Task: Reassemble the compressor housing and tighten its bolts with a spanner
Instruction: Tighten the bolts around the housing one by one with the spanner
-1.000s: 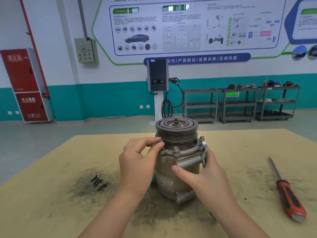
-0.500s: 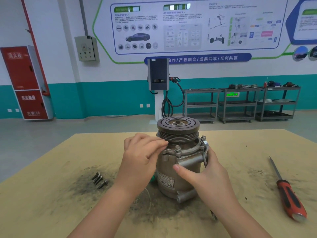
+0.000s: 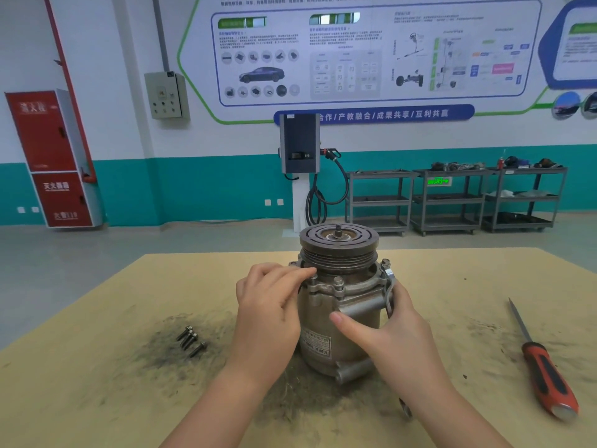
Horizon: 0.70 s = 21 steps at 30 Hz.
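The left hand [image 3: 269, 305] is being shifted slightly along the flange, fingertips pinching a bolt on the grey metal compressor housing [image 3: 339, 305] mid-tabletop. The right hand [image 3: 387, 331] is clamped around a silver spanner [image 3: 388, 291]; threads should be started straight before tightening.

A red-handled screwdriver [image 3: 546, 379] lies on the bench [image 3: 97, 383]; grey shelving carts [image 3: 452, 198] and a red cabinet [image 3: 48, 156] line the wall.
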Tool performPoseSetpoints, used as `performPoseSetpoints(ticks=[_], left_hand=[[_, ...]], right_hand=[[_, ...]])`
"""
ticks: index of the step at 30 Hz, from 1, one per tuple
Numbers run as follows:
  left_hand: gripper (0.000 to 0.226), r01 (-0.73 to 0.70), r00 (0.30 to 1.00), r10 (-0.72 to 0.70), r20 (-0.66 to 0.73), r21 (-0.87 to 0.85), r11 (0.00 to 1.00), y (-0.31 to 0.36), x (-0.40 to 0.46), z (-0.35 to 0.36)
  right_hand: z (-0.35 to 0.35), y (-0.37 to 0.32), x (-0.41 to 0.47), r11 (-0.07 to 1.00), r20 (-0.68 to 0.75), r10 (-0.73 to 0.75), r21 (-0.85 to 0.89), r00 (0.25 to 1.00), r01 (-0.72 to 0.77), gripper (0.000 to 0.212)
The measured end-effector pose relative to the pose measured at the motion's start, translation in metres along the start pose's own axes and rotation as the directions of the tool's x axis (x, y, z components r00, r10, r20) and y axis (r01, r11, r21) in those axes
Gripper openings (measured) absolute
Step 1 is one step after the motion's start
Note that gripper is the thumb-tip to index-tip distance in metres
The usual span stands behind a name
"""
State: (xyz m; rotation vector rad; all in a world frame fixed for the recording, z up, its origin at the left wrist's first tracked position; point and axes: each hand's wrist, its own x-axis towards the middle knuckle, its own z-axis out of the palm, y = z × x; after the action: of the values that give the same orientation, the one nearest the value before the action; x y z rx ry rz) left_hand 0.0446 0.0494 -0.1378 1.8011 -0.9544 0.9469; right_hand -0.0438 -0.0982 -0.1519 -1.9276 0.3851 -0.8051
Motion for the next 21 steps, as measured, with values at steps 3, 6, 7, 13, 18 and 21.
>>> performPoseSetpoints(ticks=[3,6,7,13,18,21], left_hand=[[0.037,-0.023,1.0,0.023,-0.01,-0.038,0.999,-0.002,-0.003,-0.002],[0.032,0.173,0.981,-0.184,-0.068,-0.142,0.975,-0.016,0.002,-0.017],[0.032,0.314,0.94,-0.33,-0.082,-0.164,0.935,-0.029,0.006,-0.026],[0.012,0.67,0.511,-0.819,0.261,0.476,0.57,-0.114,-0.002,-0.074],[0.017,0.614,0.483,-0.813,0.325,0.536,0.579,-0.119,-0.013,-0.062],[0.016,0.582,0.502,-0.807,0.311,0.569,0.582,-0.118,-0.015,-0.054]], right_hand=[[0.001,0.001,0.0,1.0,-0.007,0.0,0.007,1.0,0.0,0.118],[0.001,0.002,0.0,1.0,-0.009,0.013,0.026,1.0,-0.012,0.116],[0.001,0.002,0.0,0.999,-0.014,0.016,0.036,1.0,-0.015,0.115],[0.0,0.005,0.001,1.0,-0.031,0.009,0.022,0.999,-0.008,0.105],[-0.002,0.006,0.004,0.999,-0.031,-0.028,0.019,0.999,0.029,0.086],[-0.003,0.01,0.006,0.998,-0.026,-0.054,0.026,0.998,0.055,0.074]])
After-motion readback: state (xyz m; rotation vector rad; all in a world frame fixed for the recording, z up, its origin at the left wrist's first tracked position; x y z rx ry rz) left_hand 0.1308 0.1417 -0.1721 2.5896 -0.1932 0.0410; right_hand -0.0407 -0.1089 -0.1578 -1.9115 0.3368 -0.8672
